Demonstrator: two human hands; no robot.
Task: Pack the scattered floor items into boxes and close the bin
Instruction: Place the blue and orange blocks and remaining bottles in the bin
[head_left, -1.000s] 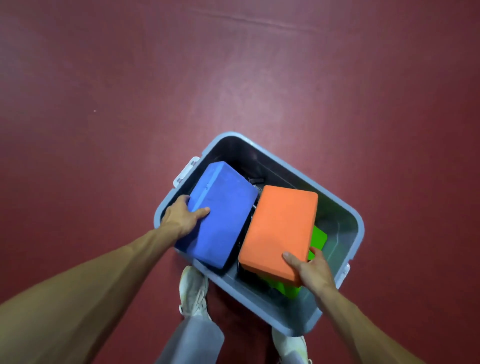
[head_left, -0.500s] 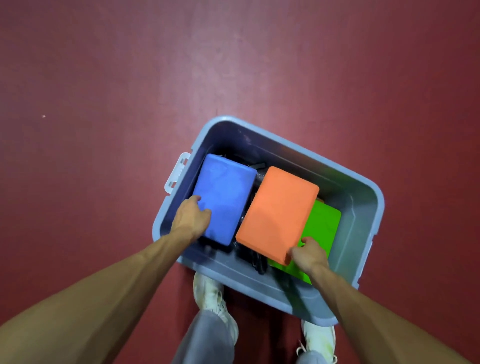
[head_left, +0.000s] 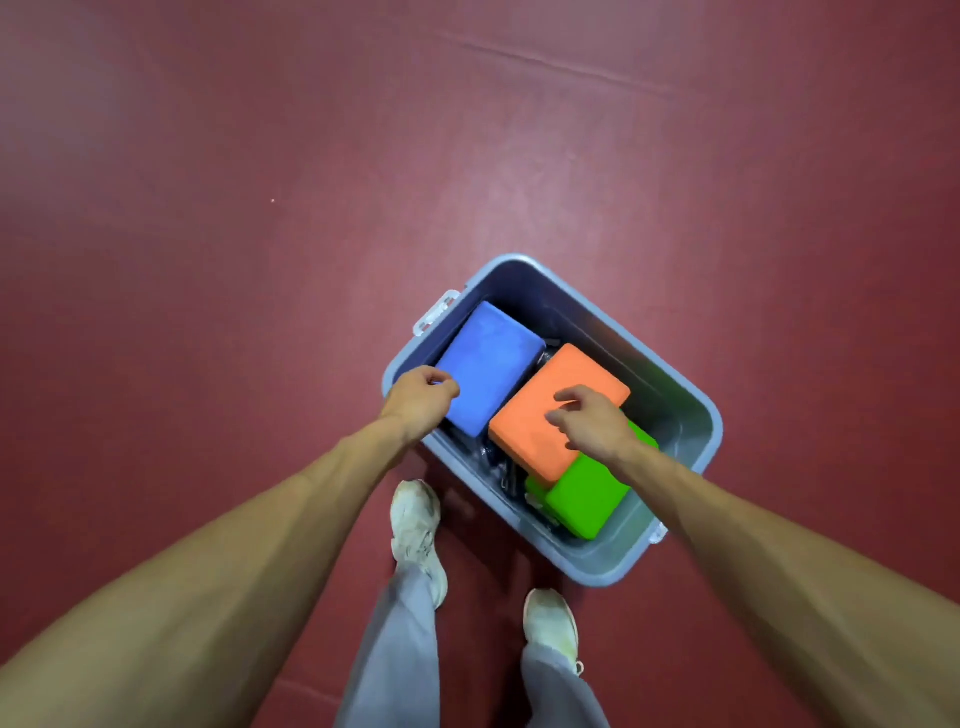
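A grey plastic bin (head_left: 691, 410) stands open on the red floor, with no lid in view. Inside lie a blue foam block (head_left: 493, 358), an orange foam block (head_left: 540, 415) beside it, and a green block (head_left: 589, 496) partly under the orange one. Dark items show in the gaps below them. My left hand (head_left: 420, 399) hovers at the blue block's near corner with curled fingers, holding nothing. My right hand (head_left: 589, 423) floats just over the orange block, fingers loosely spread and empty.
White latches sit on the bin's left end (head_left: 436, 312) and right end (head_left: 657, 535). My two feet in white shoes (head_left: 418, 530) stand right in front of the bin. Bare red floor (head_left: 208, 208) lies all around.
Both hands have let go of the blue and orange blocks, which now rest in the bin. The hands have lifted slightly and the view has pulled back from the bin.
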